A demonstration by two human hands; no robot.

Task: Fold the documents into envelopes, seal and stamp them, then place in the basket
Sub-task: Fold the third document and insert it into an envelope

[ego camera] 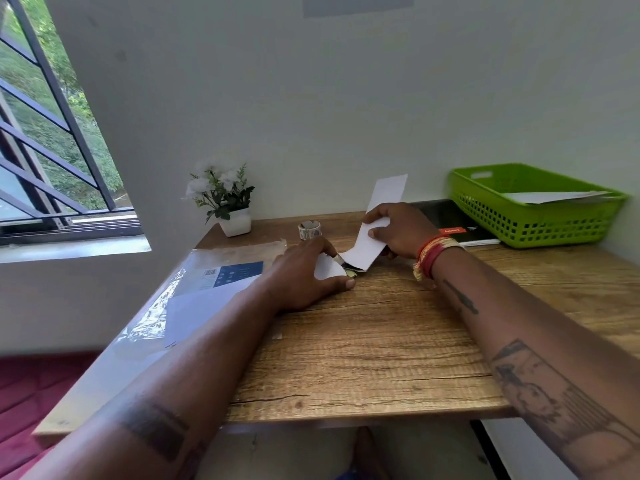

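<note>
My right hand (398, 230) grips a long folded white document (384, 202), tilted up toward the wall, its lower end at the mouth of a white envelope (329, 266). My left hand (304, 275) holds that envelope down on the wooden desk (363, 341), thumb curled under its near edge. A small roll of stamps or tape (309, 230) stands just behind my left hand. At the back right sits the green basket (533, 216) with a white envelope (554, 196) lying in it.
A plastic-wrapped pack of paper (207, 289) lies on the desk's left side. A potted white flower (225, 206) stands at the back left by the wall. A black booklet with a red label (453, 226) lies beside the basket. A barred window (45, 133) is on the left.
</note>
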